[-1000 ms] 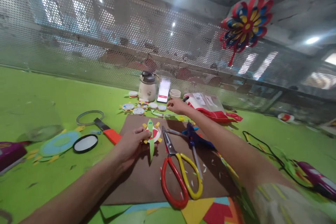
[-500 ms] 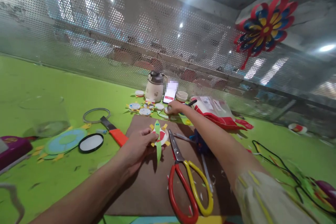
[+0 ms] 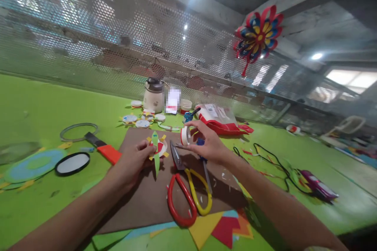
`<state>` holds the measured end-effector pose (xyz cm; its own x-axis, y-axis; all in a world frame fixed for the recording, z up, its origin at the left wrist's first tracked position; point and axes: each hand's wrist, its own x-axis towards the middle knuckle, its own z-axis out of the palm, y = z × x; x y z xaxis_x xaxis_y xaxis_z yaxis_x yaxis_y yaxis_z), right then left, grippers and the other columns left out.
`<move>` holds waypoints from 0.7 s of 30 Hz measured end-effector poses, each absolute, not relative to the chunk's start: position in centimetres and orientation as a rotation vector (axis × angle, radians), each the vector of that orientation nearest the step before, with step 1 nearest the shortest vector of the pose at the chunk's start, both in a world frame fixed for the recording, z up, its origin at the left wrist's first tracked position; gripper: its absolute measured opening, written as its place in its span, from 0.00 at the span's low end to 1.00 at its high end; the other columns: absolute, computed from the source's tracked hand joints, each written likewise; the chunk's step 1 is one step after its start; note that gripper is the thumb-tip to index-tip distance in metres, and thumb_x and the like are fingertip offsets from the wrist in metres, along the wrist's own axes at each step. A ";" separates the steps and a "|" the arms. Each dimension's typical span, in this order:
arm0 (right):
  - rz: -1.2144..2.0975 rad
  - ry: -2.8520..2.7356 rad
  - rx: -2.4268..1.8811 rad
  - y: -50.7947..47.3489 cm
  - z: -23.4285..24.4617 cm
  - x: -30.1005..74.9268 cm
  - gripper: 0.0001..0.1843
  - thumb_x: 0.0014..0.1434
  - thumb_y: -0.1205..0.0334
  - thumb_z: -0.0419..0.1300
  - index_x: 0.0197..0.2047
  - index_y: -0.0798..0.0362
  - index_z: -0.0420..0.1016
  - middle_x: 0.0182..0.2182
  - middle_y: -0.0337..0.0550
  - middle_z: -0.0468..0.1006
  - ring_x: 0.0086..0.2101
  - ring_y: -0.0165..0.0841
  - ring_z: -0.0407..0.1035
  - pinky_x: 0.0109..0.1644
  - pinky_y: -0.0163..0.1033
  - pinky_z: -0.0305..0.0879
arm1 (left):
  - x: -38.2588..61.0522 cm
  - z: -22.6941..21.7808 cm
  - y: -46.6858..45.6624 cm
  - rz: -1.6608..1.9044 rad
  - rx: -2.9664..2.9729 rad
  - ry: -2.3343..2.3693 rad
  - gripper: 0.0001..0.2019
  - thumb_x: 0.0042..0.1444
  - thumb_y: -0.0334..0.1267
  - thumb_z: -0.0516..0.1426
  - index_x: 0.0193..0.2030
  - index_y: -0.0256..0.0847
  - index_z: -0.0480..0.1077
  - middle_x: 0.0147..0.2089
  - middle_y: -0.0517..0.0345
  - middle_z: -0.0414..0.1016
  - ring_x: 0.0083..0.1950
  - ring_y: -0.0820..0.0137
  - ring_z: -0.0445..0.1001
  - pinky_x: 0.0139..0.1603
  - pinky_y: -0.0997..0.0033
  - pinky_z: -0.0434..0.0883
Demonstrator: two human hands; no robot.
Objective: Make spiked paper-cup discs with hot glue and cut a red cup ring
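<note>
My left hand (image 3: 132,160) pinches a small paper craft (image 3: 156,148), a round red and white piece with yellow points and a green strip across it, just above a brown sheet (image 3: 147,200). My right hand (image 3: 207,143) is closed on a small white roll of tape (image 3: 185,135), held up to the right of the craft. Scissors with one red and one yellow handle (image 3: 187,194) lie on the brown sheet below my right hand. Blue-handled scissors (image 3: 203,153) are partly hidden under that hand.
On the green table (image 3: 44,102): a white jar (image 3: 153,95), a phone (image 3: 172,102), small round paper pieces (image 3: 143,119), a red and clear bag (image 3: 219,119), an orange-handled cutter (image 3: 103,147), a black-rimmed disc (image 3: 72,163), a black cable (image 3: 273,160), coloured paper scraps (image 3: 218,229). A perforated metal screen with a paper flower (image 3: 259,35) stands behind.
My right hand has come back from the far paper pieces toward me and now holds a white tape roll. My left hand still holds the craft. The view shifted.
</note>
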<state>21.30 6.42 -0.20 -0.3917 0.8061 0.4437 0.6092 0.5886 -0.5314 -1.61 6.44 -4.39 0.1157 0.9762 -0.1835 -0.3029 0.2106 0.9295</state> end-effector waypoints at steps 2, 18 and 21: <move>0.324 -2.087 -1.115 4.3 -0.3 21.8 0.37 0.54 0.70 0.68 0.64 0.43 0.61 0.55 0.45 0.73 0.47 0.37 0.72 0.52 0.46 0.72 | -1.5 -4.5 6.3 1.128 0.914 1.000 0.07 0.46 0.32 0.65 0.32 0.37 0.72 0.28 0.55 0.78 0.27 0.66 0.80 0.28 0.71 0.77; 0.003 -2.124 -1.095 -1.0 -1.3 19.0 0.32 0.62 0.71 0.61 0.65 0.48 0.55 0.60 0.53 0.67 0.62 0.45 0.62 0.67 0.53 0.63 | -0.3 -4.1 5.0 1.135 1.152 0.939 0.06 0.49 0.34 0.66 0.30 0.39 0.74 0.24 0.60 0.73 0.23 0.71 0.71 0.20 0.77 0.67; 0.003 -2.088 -1.002 -1.2 -1.6 18.5 0.29 0.63 0.70 0.61 0.64 0.49 0.57 0.58 0.53 0.69 0.61 0.43 0.63 0.68 0.52 0.62 | 0.0 -3.1 4.5 1.122 1.079 0.931 0.07 0.47 0.34 0.68 0.31 0.40 0.75 0.26 0.59 0.75 0.24 0.72 0.70 0.21 0.77 0.65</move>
